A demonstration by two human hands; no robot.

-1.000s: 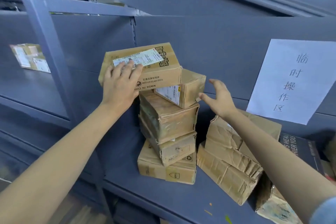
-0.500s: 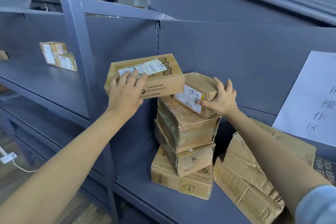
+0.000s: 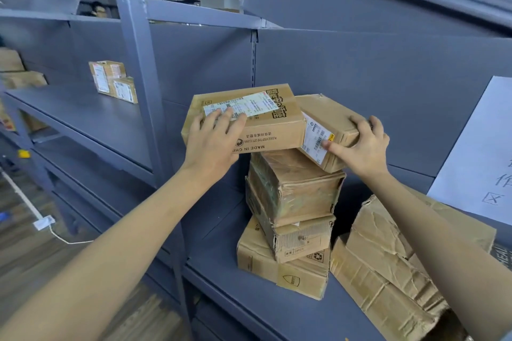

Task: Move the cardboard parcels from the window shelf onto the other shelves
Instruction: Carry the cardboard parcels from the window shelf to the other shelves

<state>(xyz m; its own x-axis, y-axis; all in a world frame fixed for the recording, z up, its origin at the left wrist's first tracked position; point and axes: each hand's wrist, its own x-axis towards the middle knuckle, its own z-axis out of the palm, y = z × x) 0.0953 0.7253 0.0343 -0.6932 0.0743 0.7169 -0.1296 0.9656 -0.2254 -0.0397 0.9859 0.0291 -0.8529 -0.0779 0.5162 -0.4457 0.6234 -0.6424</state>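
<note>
Atop the stack (image 3: pixel 291 202), the right hand (image 3: pixel 363 147), reaching a second ago, now clamps the small parcel (image 3: pixel 329 130); the left hand (image 3: pixel 213 138) grips the labelled parcel (image 3: pixel 249 119). Both seem ready to lift.

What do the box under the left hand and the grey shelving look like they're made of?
The flat box looks like brown corrugated cardboard with a matte finish, black print and a white paper label stuck on top. The grey shelf seems to be painted sheet metal: thin folded edges, a smooth even coat and a slotted upright suggest steel, though I can't be sure.
</note>
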